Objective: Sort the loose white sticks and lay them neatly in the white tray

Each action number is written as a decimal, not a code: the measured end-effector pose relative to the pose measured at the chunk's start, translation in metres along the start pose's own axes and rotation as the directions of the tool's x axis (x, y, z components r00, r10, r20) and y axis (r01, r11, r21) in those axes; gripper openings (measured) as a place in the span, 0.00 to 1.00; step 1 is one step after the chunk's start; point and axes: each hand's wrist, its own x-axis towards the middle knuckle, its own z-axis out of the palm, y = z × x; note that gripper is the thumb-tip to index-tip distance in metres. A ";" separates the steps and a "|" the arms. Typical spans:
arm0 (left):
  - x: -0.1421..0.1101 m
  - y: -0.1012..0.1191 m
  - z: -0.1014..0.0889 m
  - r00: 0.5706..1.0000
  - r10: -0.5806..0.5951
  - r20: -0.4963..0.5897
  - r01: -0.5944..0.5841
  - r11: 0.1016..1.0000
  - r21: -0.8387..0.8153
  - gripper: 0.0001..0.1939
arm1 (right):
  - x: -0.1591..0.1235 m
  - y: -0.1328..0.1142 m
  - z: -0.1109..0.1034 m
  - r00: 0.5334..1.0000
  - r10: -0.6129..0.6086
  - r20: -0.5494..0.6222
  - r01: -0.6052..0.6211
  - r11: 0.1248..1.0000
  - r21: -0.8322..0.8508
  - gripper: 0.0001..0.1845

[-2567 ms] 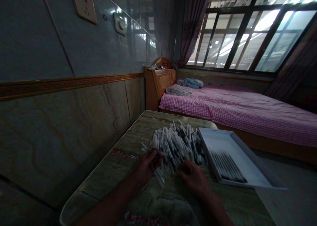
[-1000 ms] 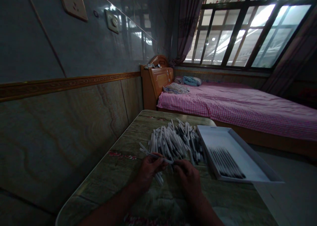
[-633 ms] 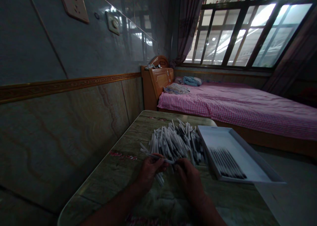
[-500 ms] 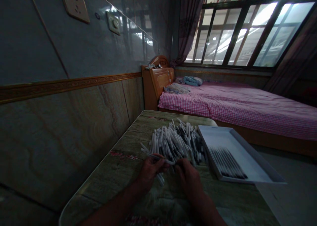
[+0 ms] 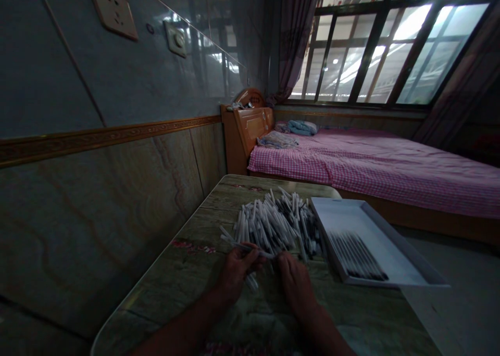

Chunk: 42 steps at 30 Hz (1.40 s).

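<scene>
My left hand (image 5: 233, 272) is closed around a slim whitish pen (image 5: 266, 254), which points across toward the right. More pale sticks jut out past the left side of that hand and below its fingers. At the pen's right end, my right hand (image 5: 296, 279) has its fingers pinched together; whatever they grip there is hidden. Just beyond both hands lies a loose heap of whitish pens (image 5: 263, 223), with dark parts showing at its right side.
A shallow white box (image 5: 410, 262) stands at the table's right, with a neat row of dark-ended pens (image 5: 357, 254) inside. The wood-patterned table (image 5: 175, 288) sits beside a tiled wall (image 5: 148, 189). Behind it is a bed with a pink checked sheet (image 5: 351, 158).
My right hand has turned slightly, its fingers still at the pen's end. The left hand keeps its hold. The whole view has shifted a little.
</scene>
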 end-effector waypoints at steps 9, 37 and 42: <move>-0.001 -0.001 0.001 0.999 -0.020 0.044 0.018 0.999 0.047 0.20 | -0.002 -0.002 -0.001 0.999 0.022 0.023 -0.022 1.000 0.007 0.19; 0.004 -0.003 -0.001 0.999 -0.023 0.048 0.018 0.995 0.094 0.21 | -0.002 0.000 -0.002 0.998 0.030 0.061 -0.028 0.999 -0.026 0.14; 0.002 -0.003 -0.002 0.999 -0.027 0.045 0.021 0.990 0.138 0.22 | -0.002 0.006 0.002 0.997 -0.021 0.076 0.030 0.992 -0.121 0.21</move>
